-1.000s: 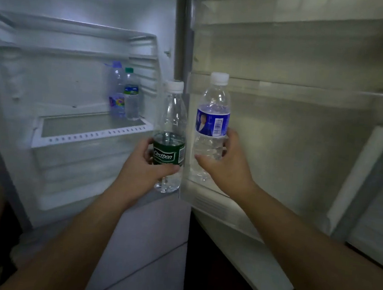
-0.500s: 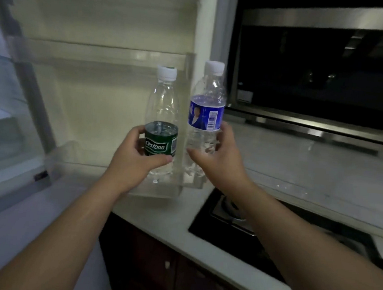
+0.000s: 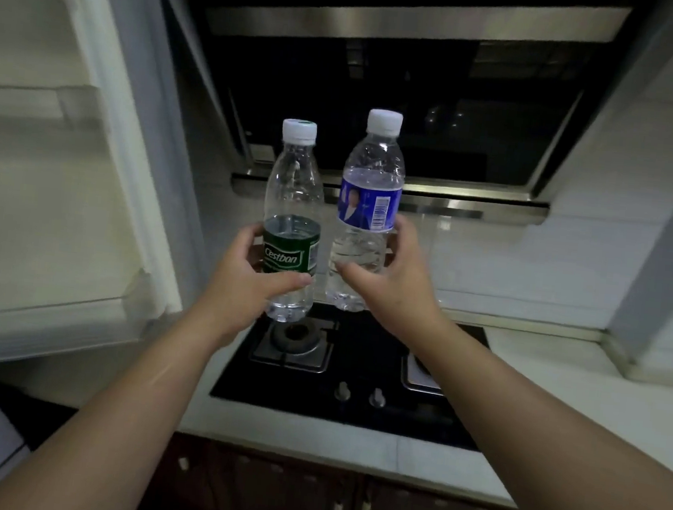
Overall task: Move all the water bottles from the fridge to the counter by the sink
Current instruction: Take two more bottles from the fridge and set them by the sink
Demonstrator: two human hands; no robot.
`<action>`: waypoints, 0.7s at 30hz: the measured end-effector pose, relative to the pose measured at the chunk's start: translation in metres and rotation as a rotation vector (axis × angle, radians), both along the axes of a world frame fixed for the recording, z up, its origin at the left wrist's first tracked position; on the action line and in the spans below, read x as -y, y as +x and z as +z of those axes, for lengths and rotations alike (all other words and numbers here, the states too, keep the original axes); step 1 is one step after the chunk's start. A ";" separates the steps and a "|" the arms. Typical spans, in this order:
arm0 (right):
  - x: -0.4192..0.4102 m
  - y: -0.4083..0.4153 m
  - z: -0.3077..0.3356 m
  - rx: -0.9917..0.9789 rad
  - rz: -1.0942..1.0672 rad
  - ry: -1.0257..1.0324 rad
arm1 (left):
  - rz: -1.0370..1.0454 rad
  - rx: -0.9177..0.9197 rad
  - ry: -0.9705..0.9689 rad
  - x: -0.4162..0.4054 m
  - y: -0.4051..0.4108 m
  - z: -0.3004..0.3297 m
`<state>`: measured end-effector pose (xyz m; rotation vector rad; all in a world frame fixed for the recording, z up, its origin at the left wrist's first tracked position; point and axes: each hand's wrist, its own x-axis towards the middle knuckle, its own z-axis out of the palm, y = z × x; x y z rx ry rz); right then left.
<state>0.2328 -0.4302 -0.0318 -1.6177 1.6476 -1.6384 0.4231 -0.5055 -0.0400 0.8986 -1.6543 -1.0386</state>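
My left hand (image 3: 248, 283) grips a clear water bottle with a green label (image 3: 294, 193) and a white cap, held upright. My right hand (image 3: 396, 281) grips a second clear water bottle with a blue label (image 3: 372, 176), also upright and slightly higher. Both bottles hang in the air above the back of a black gas hob (image 3: 357, 363). The two bottles are close together without touching. The open fridge door (image 3: 45, 185) fills the left side; the fridge's inside and the sink are out of view.
A pale counter (image 3: 583, 406) surrounds the hob, which has two burners and two knobs at its front. A steel and dark-glass range hood (image 3: 403, 97) hangs above. A white wall column (image 3: 668, 204) stands at the right. Dark cabinet doors sit below the counter.
The view has swung right from the fridge interior, past the open door, to the hob. Both hands have carried their bottles along and still hold them upright side by side.
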 end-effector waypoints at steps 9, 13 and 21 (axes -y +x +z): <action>-0.088 -0.117 0.000 -0.011 -0.250 -0.018 | -0.226 -0.008 -0.010 -0.050 -0.144 0.008; -0.127 -0.163 -0.002 -0.001 -0.374 -0.011 | -0.361 -0.033 0.021 -0.072 -0.210 0.009; -0.206 -0.248 -0.011 0.011 -0.635 0.028 | -0.621 -0.017 0.062 -0.111 -0.332 -0.006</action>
